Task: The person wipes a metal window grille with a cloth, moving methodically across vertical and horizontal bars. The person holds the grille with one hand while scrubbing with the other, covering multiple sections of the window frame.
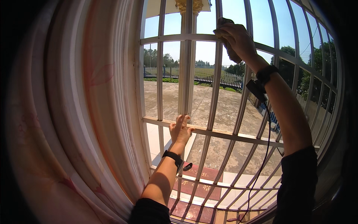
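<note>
So I'm on the head feed from here, looking at a metal window grille (213, 86) with a paved yard (167, 95) on the far side of it. The right hand (237, 39) is up high, closed around a dark cloth (233, 55), which is bunched against a vertical bar right where the upper crossbar (179, 37) meets it. Part of the cloth pokes out above the fingers and part hangs below the crossbar.

The left hand (181, 128) is lower and further left, fingers curled at the lower crossbar (220, 133). Honestly can't tell if it's clamped on the metal or just leaning there.

What bugs me: the black cable (267, 149) dangling from the little box (256, 90) by the right wrist. It hangs really close to the bars, so a big sideways sweep could snag it and yank on the box. The hanging end of the cloth could catch on that bar joint too, and with a loose grip it might slip out and maybe drop through to the far side. That arm's also reaching pretty high, so if the left hand is only leaning and slides, balance could go. Patterned curtain (100, 93) on the near left looks clear of both hands, at least.
</note>
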A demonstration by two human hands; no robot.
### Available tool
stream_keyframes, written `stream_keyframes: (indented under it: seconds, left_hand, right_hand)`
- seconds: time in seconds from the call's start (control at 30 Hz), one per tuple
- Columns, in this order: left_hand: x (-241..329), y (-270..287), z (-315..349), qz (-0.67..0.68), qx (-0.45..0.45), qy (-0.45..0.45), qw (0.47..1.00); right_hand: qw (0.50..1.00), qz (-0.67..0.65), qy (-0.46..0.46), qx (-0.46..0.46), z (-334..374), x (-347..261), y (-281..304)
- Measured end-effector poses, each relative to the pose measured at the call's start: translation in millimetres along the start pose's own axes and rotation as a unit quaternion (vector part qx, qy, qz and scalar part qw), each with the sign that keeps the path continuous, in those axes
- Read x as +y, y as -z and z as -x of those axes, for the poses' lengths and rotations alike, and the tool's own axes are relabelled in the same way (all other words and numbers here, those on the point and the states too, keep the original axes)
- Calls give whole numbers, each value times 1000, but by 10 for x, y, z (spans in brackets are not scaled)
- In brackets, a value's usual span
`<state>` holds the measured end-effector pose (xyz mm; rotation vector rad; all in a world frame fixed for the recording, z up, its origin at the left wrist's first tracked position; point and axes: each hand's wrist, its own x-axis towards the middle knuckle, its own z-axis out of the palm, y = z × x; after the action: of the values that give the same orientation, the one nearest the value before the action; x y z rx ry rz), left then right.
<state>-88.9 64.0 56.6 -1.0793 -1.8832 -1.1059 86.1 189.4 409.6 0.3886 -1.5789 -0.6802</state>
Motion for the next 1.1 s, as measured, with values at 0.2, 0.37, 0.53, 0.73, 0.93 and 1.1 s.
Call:
stream_keyframes:
  seconds: [0.2, 0.37, 0.53, 0.73, 0.93, 1.1]
  left_hand:
    - [-52, 50, -27, 3, 34, -67, 997]
    - [-30, 113, -44, 40, 9, -33, 999]
    - [-5, 123, -36, 30, 13, -30, 999]
    - [-75, 425, -36, -11, -125, -52, 991]
    - [-517, 1758, 62, -127, 197, -125, 964]
    - [-735, 2484, 165, -252, 202, -124, 938]
  right_hand:
    - [993, -43, -107, -23, -291, -544, -1159]
    - [989, 81, -123, 6, -486, -587, -1682]
    - [977, 133, -83, -144, -404, -433, -1186]
    - [977, 173, -23, -127, 183, 168, -364]
    - [981, 65, -177, 53, 479, -126, -364]
    - [895, -98, -420, 114, 627, -797, -843]
